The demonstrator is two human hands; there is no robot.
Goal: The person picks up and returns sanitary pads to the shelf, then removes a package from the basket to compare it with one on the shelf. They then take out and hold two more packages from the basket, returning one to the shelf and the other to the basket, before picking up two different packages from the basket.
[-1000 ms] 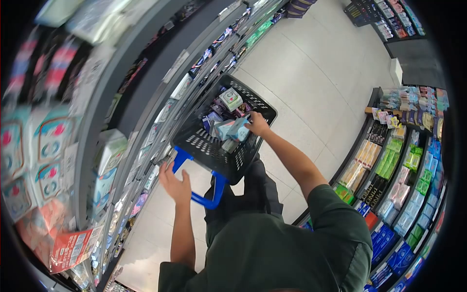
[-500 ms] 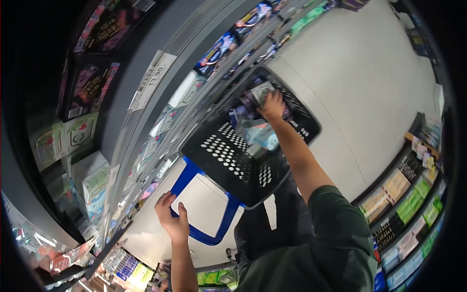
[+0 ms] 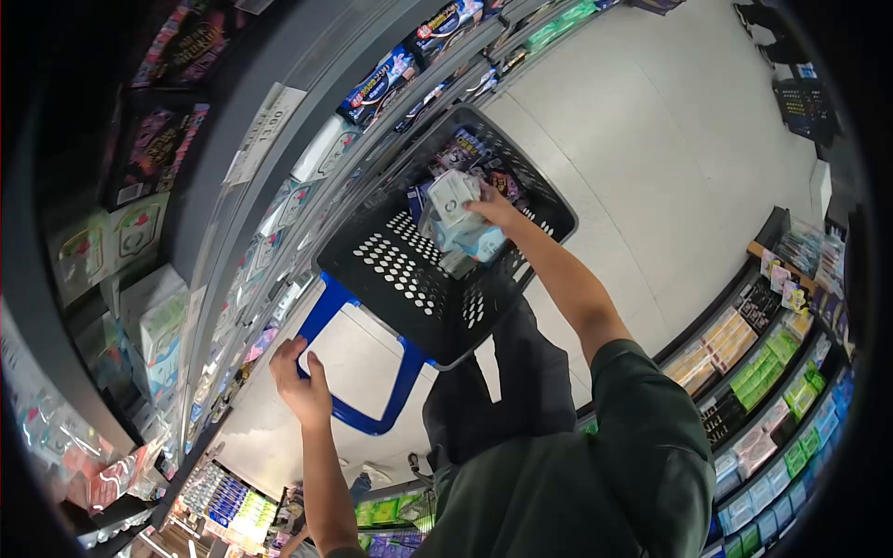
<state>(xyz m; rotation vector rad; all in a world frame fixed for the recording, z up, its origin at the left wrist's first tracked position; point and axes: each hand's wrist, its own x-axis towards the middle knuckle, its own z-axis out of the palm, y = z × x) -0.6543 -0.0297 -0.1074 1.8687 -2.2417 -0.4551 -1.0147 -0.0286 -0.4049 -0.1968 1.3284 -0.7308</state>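
A black shopping basket (image 3: 391, 302) with a perforated wall and blue handle (image 3: 405, 381) is in front of me. My right hand (image 3: 498, 209) is inside it, closed on the edge of a white package (image 3: 454, 195) with a small round print. Just below lies a light-blue package (image 3: 488, 244). Dark purple packages (image 3: 462, 149) are deeper in the basket. My left hand (image 3: 302, 386) is at the handle's left corner, thumb and fingers apart, with the blue bar showing in the gap between them. Part of the bar is hidden behind this hand.
Left of the basket runs a grey shelf with a price tag (image 3: 265, 133) and blue boxes (image 3: 379, 86). Another shelf with green packs (image 3: 763, 372) curves along the right. Pale floor (image 3: 642, 177) lies between. A dark basket (image 3: 805, 110) is at the far right.
My right hand has come back toward me with the white package, uncovering more dark packages. The basket and my left hand appear farther left and higher in view.
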